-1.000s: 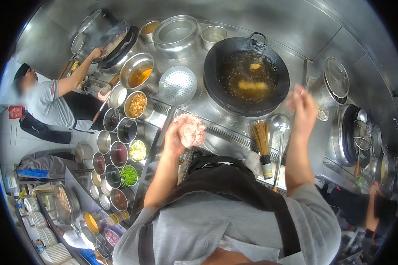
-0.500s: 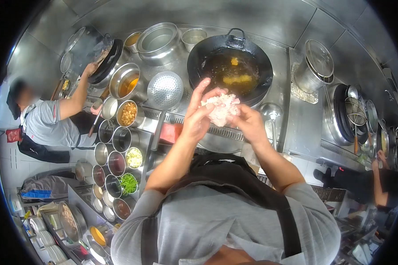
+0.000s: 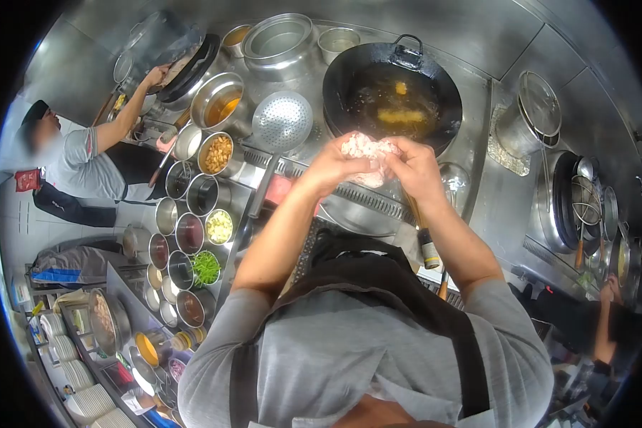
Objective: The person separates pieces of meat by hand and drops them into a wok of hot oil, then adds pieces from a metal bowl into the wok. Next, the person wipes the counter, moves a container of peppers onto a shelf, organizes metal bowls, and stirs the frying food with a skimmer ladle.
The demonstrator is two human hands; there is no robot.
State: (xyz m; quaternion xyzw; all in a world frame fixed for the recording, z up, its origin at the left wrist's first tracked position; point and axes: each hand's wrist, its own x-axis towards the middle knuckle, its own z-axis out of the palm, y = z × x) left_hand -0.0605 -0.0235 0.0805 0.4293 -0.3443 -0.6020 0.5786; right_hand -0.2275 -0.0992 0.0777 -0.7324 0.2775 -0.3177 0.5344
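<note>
Steel kitchen surface (image 3: pixel 474 89), wok (image 3: pixel 339 93) on it, browned pieces (image 3: pixel 403 116) in what looks like hot oil (image 3: pixel 367 100). We see a pale, raw-looking lump (image 3: pixel 367 151) at the wok's near side, grip closed around it: left hand (image 3: pixel 328 167) and right hand (image 3: pixel 415 171) both hold on. We judge it soft; uneven squeezing could tear it, and bits dropping oilward could splash our hands.
</note>
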